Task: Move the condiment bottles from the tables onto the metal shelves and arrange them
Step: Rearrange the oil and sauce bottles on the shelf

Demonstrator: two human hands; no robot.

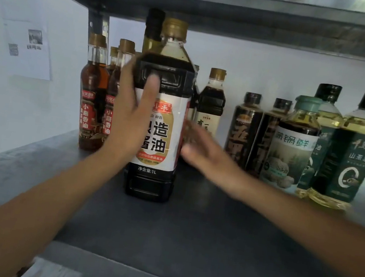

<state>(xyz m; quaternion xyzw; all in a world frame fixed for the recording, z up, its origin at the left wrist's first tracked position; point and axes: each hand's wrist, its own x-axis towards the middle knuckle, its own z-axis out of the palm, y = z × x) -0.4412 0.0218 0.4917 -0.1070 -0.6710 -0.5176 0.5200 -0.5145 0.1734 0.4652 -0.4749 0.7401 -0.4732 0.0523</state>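
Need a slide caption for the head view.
Left hand grips a large soy sauce bottle on the metal shelf; open right hand beside it.

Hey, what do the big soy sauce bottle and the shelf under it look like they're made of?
Big soy sauce bottle: probably clear plastic, going by the moulded recessed panels and see-through shoulder; glossy printed label. Shelf: looks like matte grey metal, with a faint mottled sheen.
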